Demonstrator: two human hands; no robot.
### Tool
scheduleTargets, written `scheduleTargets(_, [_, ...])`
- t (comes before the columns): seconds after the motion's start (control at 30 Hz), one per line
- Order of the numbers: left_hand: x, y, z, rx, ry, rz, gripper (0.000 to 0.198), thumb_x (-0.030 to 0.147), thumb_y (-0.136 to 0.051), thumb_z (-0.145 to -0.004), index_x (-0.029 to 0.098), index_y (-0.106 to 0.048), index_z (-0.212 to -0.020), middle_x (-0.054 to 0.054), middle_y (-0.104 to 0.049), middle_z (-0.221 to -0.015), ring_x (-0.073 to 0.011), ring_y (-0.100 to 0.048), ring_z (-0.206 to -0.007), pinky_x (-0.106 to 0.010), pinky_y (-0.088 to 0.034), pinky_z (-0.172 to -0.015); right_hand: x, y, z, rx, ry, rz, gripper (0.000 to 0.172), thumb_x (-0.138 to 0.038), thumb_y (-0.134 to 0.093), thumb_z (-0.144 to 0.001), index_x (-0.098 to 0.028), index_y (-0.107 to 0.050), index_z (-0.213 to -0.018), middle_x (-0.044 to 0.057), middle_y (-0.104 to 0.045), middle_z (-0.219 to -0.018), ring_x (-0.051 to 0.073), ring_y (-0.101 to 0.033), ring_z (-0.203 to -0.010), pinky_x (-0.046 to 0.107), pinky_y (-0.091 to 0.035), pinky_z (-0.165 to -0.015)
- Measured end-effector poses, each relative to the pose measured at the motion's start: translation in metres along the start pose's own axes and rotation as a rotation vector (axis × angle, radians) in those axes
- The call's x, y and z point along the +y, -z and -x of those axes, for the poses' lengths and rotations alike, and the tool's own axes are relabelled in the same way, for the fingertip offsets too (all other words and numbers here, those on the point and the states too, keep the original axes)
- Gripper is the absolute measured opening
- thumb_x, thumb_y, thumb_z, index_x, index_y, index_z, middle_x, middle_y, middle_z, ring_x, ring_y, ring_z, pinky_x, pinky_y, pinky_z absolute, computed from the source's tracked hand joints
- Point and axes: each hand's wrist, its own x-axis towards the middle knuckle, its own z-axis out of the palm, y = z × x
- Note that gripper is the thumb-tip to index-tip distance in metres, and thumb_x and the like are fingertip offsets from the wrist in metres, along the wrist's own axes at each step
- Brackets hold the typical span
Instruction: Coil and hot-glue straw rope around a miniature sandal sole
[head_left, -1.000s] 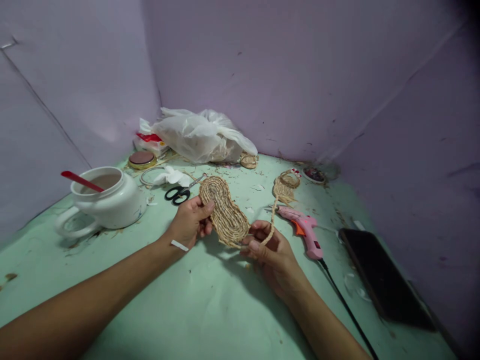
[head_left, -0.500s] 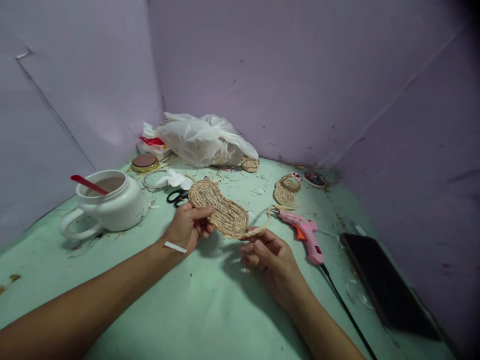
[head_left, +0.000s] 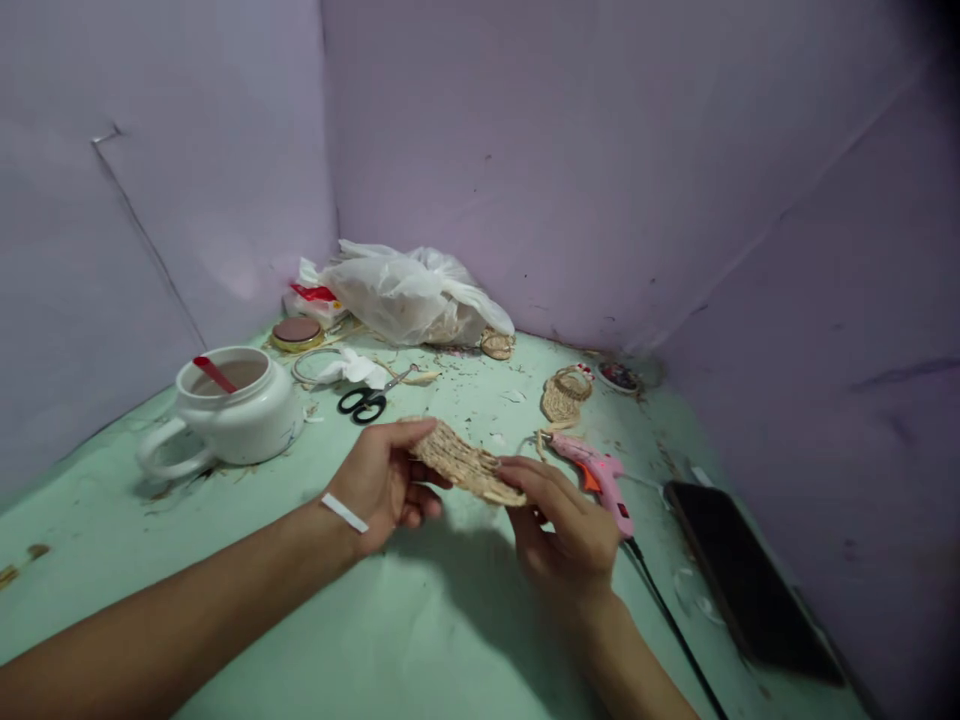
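A coiled, sole-shaped piece of braided natural-fibre cord (head_left: 466,464) is held above the table, tilted so that its face looks narrow. My left hand (head_left: 390,482) grips its left end, thumb on top and fingers beneath. At the right end, my right hand (head_left: 562,515) has its fingers over the edge and its thumb hidden below. Just beyond the right hand lies a pink glue gun (head_left: 594,470) with an orange trigger, a strand of cord near its nozzle. A small finished-looking woven slipper (head_left: 564,398) lies behind the gun.
Black-handled scissors (head_left: 367,404) lie behind my left hand. A white mug (head_left: 244,415) with a red stick stands left. A white plastic bag (head_left: 412,295) sits against the back wall. At right are a dark phone (head_left: 750,580) and the gun's black cable (head_left: 671,620).
The woven sole has tipped from showing its broad face to nearly edge-on and come slightly nearer. My right hand has moved up from the loose cord onto the sole's right end.
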Motion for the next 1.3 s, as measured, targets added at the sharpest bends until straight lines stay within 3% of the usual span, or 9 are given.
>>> scheduleTargets(0.07, [0.012,0.006,-0.003,0.192,-0.142,-0.058,0.032,0.043,-0.052,-0.072,0.013,-0.058,-0.082,-0.002,-0.056,-0.061,-0.0141,-0.054,-0.042,-0.021,-0.033,-0.033,-0.006,0.007,-0.008,0.071,-0.238,-0.112,0.021,-0.009,-0.055,-0.078,-0.023,-0.065,-0.09,0.001,-0.067,-0.078,0.012,-0.062,-0.059,0.021,-0.05,-0.049])
scheduleTargets(0.17, [0.027,0.015,-0.005,0.481,-0.774,-0.317,0.037,0.042,-0.058,-0.07,0.014,-0.057,-0.095,-0.002,-0.057,-0.079,-0.0148,-0.058,-0.066,-0.024,-0.044,-0.053,-0.013,0.016,-0.016,0.016,-0.688,-0.357,0.007,-0.026,-0.063,-0.074,-0.02,-0.065,-0.076,-0.006,-0.051,-0.05,0.005,-0.04,-0.032,0.017,-0.032,-0.029])
scheduleTargets(0.23, [0.03,0.016,0.002,0.407,-0.937,-0.453,0.037,0.037,-0.065,-0.067,0.019,-0.059,-0.098,-0.001,-0.06,-0.091,-0.0162,-0.057,-0.085,-0.027,-0.044,-0.075,-0.014,0.015,-0.018,-0.108,-0.87,-0.508,0.014,-0.032,-0.066,-0.069,-0.018,-0.065,-0.072,-0.008,-0.045,-0.046,0.004,-0.033,-0.03,0.016,-0.027,-0.027])
scheduleTargets(0.33, [0.018,0.009,0.019,0.16,-1.329,-1.058,0.019,0.024,-0.061,-0.073,0.016,-0.061,-0.09,-0.004,-0.064,-0.091,-0.0187,-0.057,-0.086,-0.032,-0.042,-0.082,-0.013,0.003,-0.012,-0.199,-0.976,-0.612,0.021,-0.035,-0.066,-0.066,-0.016,-0.066,-0.074,-0.006,-0.047,-0.049,0.003,-0.033,-0.032,0.016,-0.028,-0.029])
scheduleTargets(0.4, [0.006,0.003,0.026,-0.016,-1.453,-1.253,0.019,0.016,-0.057,-0.075,0.014,-0.061,-0.094,-0.007,-0.065,-0.091,-0.02,-0.058,-0.089,-0.035,-0.042,-0.083,-0.013,-0.007,-0.005,-0.224,-0.972,-0.627,0.021,-0.035,-0.065,-0.067,-0.015,-0.066,-0.075,-0.006,-0.048,-0.05,0.004,-0.034,-0.032,0.017,-0.029,-0.03])
scheduleTargets(0.57, [-0.015,0.003,0.019,-0.163,-1.351,-1.386,0.02,0.008,-0.049,-0.079,0.013,-0.062,-0.093,-0.006,-0.067,-0.082,-0.018,-0.059,-0.079,-0.033,-0.045,-0.073,-0.01,-0.015,0.006,-0.292,-0.875,-0.507,0.019,-0.029,-0.063,-0.071,-0.016,-0.068,-0.083,-0.001,-0.061,-0.062,0.005,-0.036,-0.038,0.019,-0.031,-0.035])
scheduleTargets(0.73, [-0.023,0.005,0.013,-0.221,-1.163,-1.355,0.016,0.011,-0.048,-0.081,0.015,-0.063,-0.081,-0.004,-0.065,-0.075,-0.0161,-0.059,-0.072,-0.03,-0.045,-0.067,-0.008,-0.003,0.009,-0.21,-0.669,-0.252,0.028,-0.027,-0.064,-0.073,-0.018,-0.065,-0.1,0.005,-0.068,-0.09,0.006,-0.04,-0.042,0.021,-0.035,-0.04])
scheduleTargets(1.03, [-0.028,0.001,0.012,-0.232,-1.065,-1.33,0.017,0.011,-0.046,-0.082,0.016,-0.062,-0.078,-0.004,-0.064,-0.072,-0.0151,-0.058,-0.07,-0.027,-0.044,-0.064,-0.008,-0.007,0.011,-0.15,-0.48,-0.255,0.007,-0.019,-0.055,-0.08,-0.018,-0.062,-0.081,0.003,-0.064,-0.072,0.011,-0.054,-0.053,0.022,-0.042,-0.047])
scheduleTargets(1.3, [-0.03,0.002,0.009,-0.169,-1.047,-1.368,0.017,0.008,-0.046,-0.078,0.016,-0.059,-0.073,-0.003,-0.062,-0.069,-0.0143,-0.057,-0.067,-0.026,-0.043,-0.062,-0.003,-0.015,0.016,-0.086,-0.248,-0.231,0.021,-0.004,-0.048,-0.076,-0.019,-0.061,-0.08,0.005,-0.063,-0.076,0.014,-0.06,-0.068,0.025,-0.047,-0.059])
